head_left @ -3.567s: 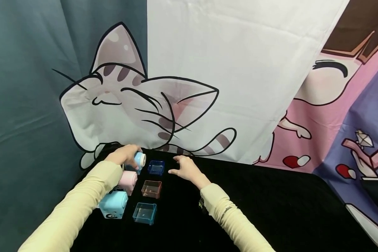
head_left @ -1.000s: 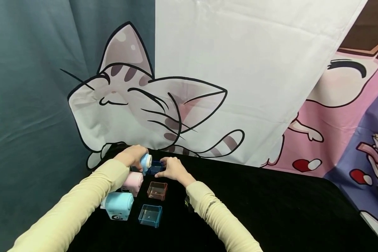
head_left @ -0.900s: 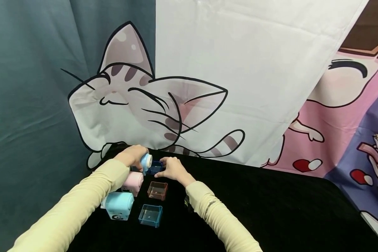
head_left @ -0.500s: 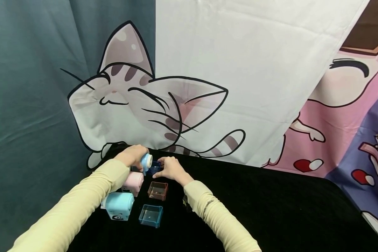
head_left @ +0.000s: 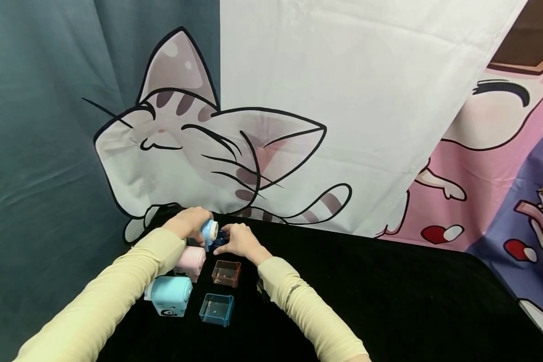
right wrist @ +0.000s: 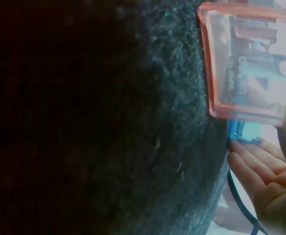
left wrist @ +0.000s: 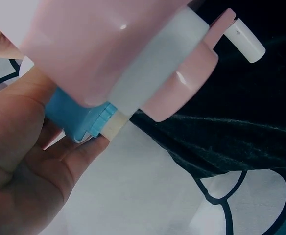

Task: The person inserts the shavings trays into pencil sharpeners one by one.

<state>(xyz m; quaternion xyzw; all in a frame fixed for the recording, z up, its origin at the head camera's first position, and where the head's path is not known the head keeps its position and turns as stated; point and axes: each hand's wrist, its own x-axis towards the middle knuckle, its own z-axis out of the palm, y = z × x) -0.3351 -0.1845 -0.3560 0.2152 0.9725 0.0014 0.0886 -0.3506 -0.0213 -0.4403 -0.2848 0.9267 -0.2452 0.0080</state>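
In the head view my left hand (head_left: 191,221) grips a light blue crank pencil sharpener (head_left: 208,232) at the back left. Its fingers curl round the body, also seen in the left wrist view, where the blue sharpener (left wrist: 69,117) is partly hidden by a pink sharpener (left wrist: 99,44) with a crank. My right hand (head_left: 242,240) holds a dark blue see-through drawer (head_left: 218,241) between thumb and fingers, close against the front of the blue sharpener. In the right wrist view the right hand's fingertips (right wrist: 234,143) are at the blue drawer (right wrist: 238,128), behind an orange-rimmed drawer (right wrist: 209,58).
Nearer to me stand the pink sharpener (head_left: 191,260) and a turquoise sharpener (head_left: 171,294), in a row with the blue one. A reddish clear drawer (head_left: 226,274) and a light blue clear drawer (head_left: 216,309) lie to their right on the black cloth (head_left: 389,301). Printed curtains hang behind.
My right hand has come in from the right, taken hold of the dark blue drawer and slid it left to the blue sharpener. The left hand keeps its grip.
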